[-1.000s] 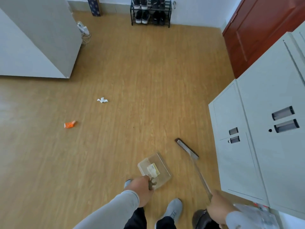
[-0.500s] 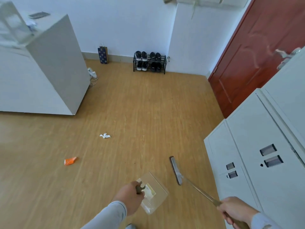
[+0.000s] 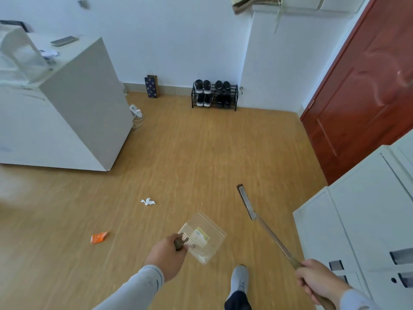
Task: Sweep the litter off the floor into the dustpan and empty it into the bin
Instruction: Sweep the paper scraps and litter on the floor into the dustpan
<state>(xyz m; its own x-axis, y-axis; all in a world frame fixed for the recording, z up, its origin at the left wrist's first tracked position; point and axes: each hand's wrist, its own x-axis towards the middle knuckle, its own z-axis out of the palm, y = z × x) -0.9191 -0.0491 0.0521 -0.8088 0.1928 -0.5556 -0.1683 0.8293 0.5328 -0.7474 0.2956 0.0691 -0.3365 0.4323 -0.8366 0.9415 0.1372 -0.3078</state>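
My left hand (image 3: 166, 257) grips the short handle of a clear plastic dustpan (image 3: 204, 237), held above the wooden floor with a yellow-labelled scrap inside. My right hand (image 3: 317, 281) grips the long handle of a broom (image 3: 268, 232); its narrow head (image 3: 245, 201) points away from me near the floor. A crumpled white paper (image 3: 148, 201) lies on the floor ahead and left of the dustpan. An orange wrapper (image 3: 98, 237) lies further left. No bin is in view.
A white cabinet (image 3: 85, 108) stands at the left, with a power strip (image 3: 136, 111) at its corner. Grey lockers (image 3: 357, 220) fill the right side beside a red door (image 3: 366, 104). A shoe rack (image 3: 214, 95) and a dark paper bag (image 3: 152, 86) stand by the far wall. My shoe (image 3: 239, 279) is below the dustpan.
My view has tilted up and moved forward into the room. Both hands kept their hold; the dustpan and broom head lifted forward, closer to the white paper.
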